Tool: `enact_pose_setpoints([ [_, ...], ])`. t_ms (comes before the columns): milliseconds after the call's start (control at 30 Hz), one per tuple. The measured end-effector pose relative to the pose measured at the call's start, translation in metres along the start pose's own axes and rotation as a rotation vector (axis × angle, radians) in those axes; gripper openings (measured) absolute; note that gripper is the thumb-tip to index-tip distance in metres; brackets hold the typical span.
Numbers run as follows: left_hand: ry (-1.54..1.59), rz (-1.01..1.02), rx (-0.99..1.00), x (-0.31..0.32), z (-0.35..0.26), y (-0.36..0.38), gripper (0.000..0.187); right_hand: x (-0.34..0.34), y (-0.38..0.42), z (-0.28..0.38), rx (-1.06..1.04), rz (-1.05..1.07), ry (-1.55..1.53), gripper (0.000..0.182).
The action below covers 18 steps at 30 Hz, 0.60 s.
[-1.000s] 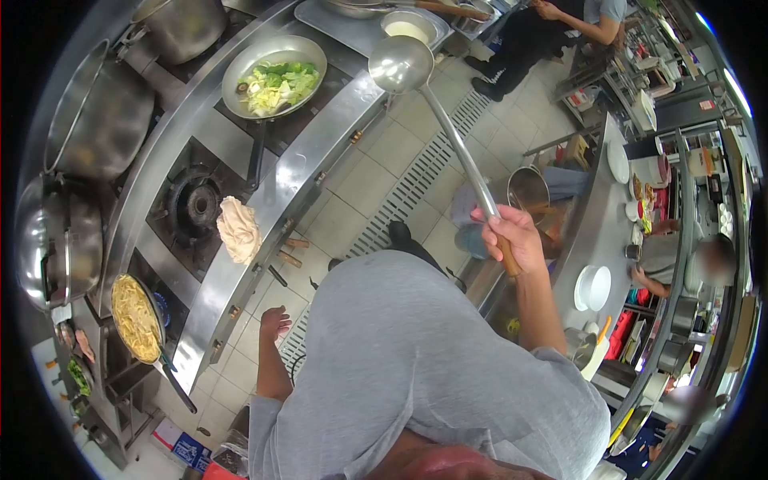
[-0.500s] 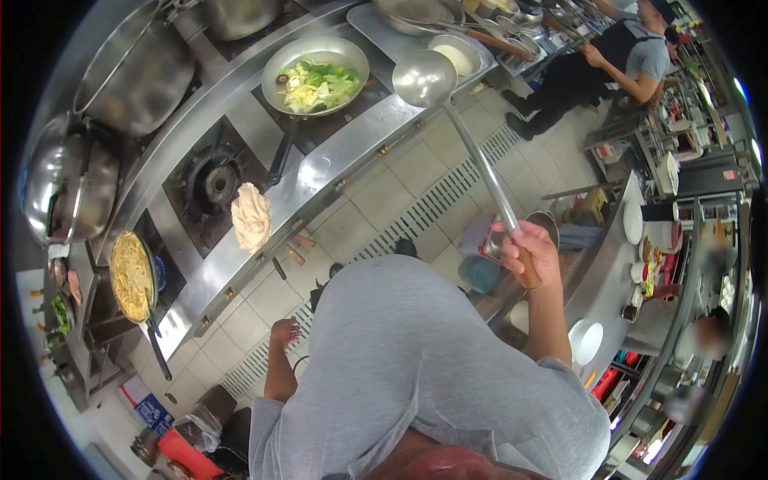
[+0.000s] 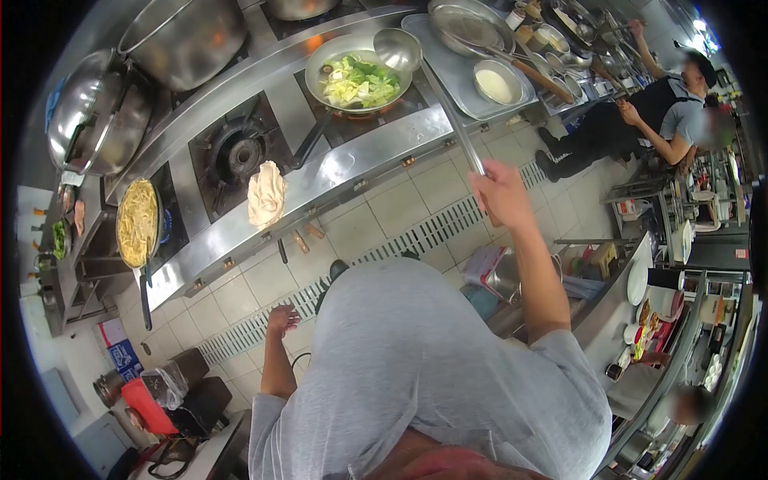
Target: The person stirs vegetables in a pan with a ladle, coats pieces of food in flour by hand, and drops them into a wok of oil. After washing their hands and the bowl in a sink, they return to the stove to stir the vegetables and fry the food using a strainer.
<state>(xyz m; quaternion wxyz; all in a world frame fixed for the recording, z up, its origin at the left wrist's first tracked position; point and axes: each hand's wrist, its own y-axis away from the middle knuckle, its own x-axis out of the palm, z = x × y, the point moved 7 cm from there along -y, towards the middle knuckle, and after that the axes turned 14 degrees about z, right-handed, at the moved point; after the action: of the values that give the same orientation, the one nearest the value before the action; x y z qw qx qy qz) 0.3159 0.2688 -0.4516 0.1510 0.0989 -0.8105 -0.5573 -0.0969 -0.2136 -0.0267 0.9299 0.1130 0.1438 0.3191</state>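
My right hand (image 3: 506,194) is wrapped around the handle of a long metal ladle (image 3: 398,51). The ladle's bowl overlaps the right rim of a frying pan (image 3: 317,56) on the stove. Chopped green and pale leafy vegetables (image 3: 358,83) lie in that pan, whose dark handle points toward me. Down at my left side hangs my left hand (image 3: 284,318), open with its fingers loosely apart and holding nothing. A crumpled beige cloth (image 3: 266,195) lies on the stove's front ledge. Farther left, a second pan (image 3: 138,224) holds yellowish noodle-like food.
Large steel pots (image 3: 186,44) stand at the back left. To the right of the vegetable pan, a metal tray (image 3: 456,68) carries a bowl of white contents (image 3: 498,82) and more pans. A person (image 3: 664,112) in a dark apron stands at the far right. Behind me runs a counter with plates (image 3: 636,276).
My right hand has moved forward, bringing the ladle's bowl from beside the pan to over its right rim. The view has shifted, and my left hand still hangs at my side.
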Motion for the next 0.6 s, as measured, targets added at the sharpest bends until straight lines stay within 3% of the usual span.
enact_pose_setpoints([
  [100, 0.033, -0.026, -0.020, 0.010, 0.014, 0.014, 0.042, 0.002, -0.017, 0.018, 0.009, -0.018, 0.130, 0.011],
  [200, 0.103, -0.033, -0.014, 0.009, 0.054, 0.015, 0.047, -0.005, -0.024, 0.013, 0.007, 0.046, 0.020, 0.012],
  [400, 0.204, -0.054, -0.102, 0.021, 0.115, 0.021, 0.048, -0.011, -0.039, -0.007, 0.084, 0.135, 0.240, 0.013],
  [500, 0.227, -0.061, -0.096, 0.025, 0.119, 0.021, 0.048, -0.011, -0.063, -0.013, 0.060, 0.127, 0.580, 0.019],
  [600, 0.203, -0.073, -0.050, 0.034, 0.096, 0.037, 0.046, -0.004, -0.081, -0.008, -0.140, 0.013, 0.816, 0.028],
])
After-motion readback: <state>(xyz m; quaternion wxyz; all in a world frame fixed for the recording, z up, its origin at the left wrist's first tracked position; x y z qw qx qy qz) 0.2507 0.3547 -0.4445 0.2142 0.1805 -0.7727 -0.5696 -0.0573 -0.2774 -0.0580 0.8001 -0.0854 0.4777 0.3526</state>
